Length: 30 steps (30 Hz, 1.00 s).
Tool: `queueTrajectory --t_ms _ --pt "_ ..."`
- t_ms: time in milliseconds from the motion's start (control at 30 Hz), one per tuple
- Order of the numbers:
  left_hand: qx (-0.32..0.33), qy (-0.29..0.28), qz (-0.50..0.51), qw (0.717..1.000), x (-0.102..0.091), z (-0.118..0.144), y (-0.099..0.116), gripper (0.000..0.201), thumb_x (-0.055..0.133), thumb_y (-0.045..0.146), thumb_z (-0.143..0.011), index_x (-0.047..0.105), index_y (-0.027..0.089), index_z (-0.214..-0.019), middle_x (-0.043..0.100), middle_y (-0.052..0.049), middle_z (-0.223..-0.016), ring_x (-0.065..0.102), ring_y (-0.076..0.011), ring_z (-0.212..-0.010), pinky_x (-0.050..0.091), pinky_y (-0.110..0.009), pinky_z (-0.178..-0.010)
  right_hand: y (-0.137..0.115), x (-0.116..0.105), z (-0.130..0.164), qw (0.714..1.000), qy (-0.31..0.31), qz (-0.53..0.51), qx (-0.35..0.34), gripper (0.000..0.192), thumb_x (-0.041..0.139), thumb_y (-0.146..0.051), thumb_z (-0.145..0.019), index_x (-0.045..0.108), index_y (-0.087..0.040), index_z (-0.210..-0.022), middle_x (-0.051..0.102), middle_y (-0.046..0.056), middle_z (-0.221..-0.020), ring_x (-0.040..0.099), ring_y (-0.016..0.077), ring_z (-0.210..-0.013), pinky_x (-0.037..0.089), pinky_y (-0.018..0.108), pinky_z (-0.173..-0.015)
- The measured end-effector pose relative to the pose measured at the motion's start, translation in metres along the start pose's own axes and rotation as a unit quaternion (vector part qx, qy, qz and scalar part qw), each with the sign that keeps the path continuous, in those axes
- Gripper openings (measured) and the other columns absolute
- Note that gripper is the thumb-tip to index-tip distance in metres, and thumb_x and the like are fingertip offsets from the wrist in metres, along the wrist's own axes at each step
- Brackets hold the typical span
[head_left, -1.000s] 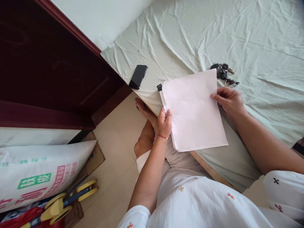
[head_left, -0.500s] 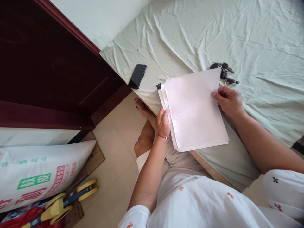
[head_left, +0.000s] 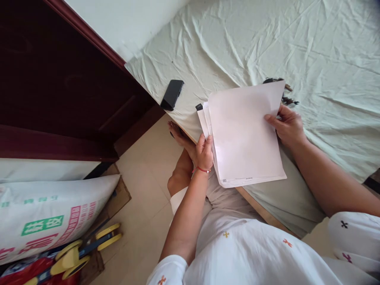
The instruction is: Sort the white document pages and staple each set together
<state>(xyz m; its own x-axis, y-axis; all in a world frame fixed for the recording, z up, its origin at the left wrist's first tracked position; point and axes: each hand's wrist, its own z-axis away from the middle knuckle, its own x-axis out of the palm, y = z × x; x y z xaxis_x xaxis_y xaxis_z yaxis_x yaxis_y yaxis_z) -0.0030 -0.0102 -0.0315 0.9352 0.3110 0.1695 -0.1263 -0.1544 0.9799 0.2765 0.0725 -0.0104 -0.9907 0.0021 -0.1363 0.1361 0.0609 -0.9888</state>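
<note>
Paper stack (head_left: pixel 246 134): left fingers (head_left: pixel 208 141) clamped at left edge, right fingers (head_left: pixel 272 119) pinching right edge

The left hand (head_left: pixel 204 154) is curled in a grip, its thumb (head_left: pixel 209 141) pointing away from the body. The left forearm (head_left: pixel 185 217) reaches forward. The right hand (head_left: pixel 290 126) pinches, thumb extended leftward, fingers partly hidden; the right forearm (head_left: pixel 329 174) slants inward. The 2 hands are apart.

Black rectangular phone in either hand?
No, the black rectangular phone lies on the wrinkled pale-green cloth, while the left hand and right hand hold white paper sheets.
</note>
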Motion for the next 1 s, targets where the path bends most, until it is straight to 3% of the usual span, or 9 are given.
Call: queueTrajectory --t_ms 133,300,533,733,1000 --pt "-0.013 0.005 0.041 0.999 -0.001 0.0 -0.002 0.029 0.07 0.048 -0.093 0.078 0.024 -0.108 0.08 -0.004 -0.114 0.073 -0.0249 -0.116 0.051 -0.038 -0.113 -0.005 0.003 0.002 0.996 0.001 -0.088 0.002 0.024 0.083 -0.037 -0.082 0.072 -0.028 -0.102 0.075 0.002 -0.101 0.064 0.0185 -0.085 0.056 0.036 -0.082" --pt "-0.028 -0.021 0.03 0.999 -0.004 -0.002 0.0 0.029 0.067 0.039 -0.088 0.079 0.023 -0.109 0.081 -0.004 -0.114 0.072 -0.0276 -0.119 0.051 -0.04 -0.113 -0.008 0.005 0.0 0.997 -0.001 -0.074 0.008 0.029 0.081 -0.041 -0.079 0.071 -0.029 -0.103 0.076 0.003 -0.099 0.066 0.0215 -0.087 0.056 0.038 -0.083" --pt "-0.091 -0.061 0.062 0.992 -0.006 -0.007 0.008 0.034 0.067 0.031 -0.074 0.079 0.023 -0.105 0.083 -0.002 -0.101 0.075 -0.0281 -0.111 0.053 -0.039 -0.106 -0.007 0.004 -0.004 0.999 0.011 -0.039 0.022 0.018 0.074 -0.03 -0.08 0.068 -0.027 -0.097 0.076 0.003 -0.089 0.061 0.0205 -0.076 0.05 0.036 -0.07" --pt "-0.09 -0.077 0.079 0.99 -0.004 -0.007 0.013 0.041 0.076 0.037 -0.068 0.077 0.023 -0.107 0.083 -0.003 -0.101 0.076 -0.0287 -0.104 0.057 -0.038 -0.096 -0.003 0.002 -0.005 1.0 0.011 -0.024 0.013 0.017 0.074 -0.031 -0.082 0.067 -0.026 -0.097 0.074 0.003 -0.089 0.06 0.0188 -0.073 0.049 0.035 -0.068" --pt "-0.087 -0.089 0.104 0.987 -0.006 -0.004 0.016 0.044 0.078 0.036 -0.067 0.077 0.024 -0.109 0.082 -0.003 -0.099 0.077 -0.0304 -0.104 0.056 -0.042 -0.098 -0.003 0.002 -0.005 0.999 0.014 -0.024 0.019 0.022 0.077 -0.034 -0.079 0.067 -0.027 -0.097 0.071 0.002 -0.086 0.057 0.0189 -0.071 0.045 0.035 -0.066"
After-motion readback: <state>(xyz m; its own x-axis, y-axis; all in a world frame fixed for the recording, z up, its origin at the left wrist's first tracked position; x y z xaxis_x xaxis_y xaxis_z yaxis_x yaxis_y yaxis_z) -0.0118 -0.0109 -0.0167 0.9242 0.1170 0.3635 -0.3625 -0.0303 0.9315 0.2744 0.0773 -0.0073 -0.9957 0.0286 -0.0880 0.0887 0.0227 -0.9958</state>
